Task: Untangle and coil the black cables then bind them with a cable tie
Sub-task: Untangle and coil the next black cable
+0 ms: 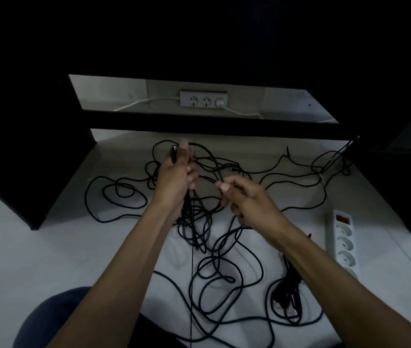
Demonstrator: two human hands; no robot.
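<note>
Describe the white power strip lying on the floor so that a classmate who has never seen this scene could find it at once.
Start at the pale tiled floor with the tangled black cables, then look right, past the person's right hand. The white power strip lies there lengthwise. Unlike the wall-mounted socket strip further back, it has a red switch at its far end and nothing visibly plugged in.

1. The cables (214, 267) sprawl in loops across the floor (36, 259), from left of the hands to the far right
2. The left hand (178, 179) is raised at centre, a bundle of cable hanging below it
3. The right hand (245, 199) is just right of it, slightly nearer
4. A power strip (344, 243) lies on the floor at right, beyond the right forearm
5. A wall socket (203, 98) sits behind, above a crossbar (212, 124)
6. A knee (56, 320) is at lower left
</note>
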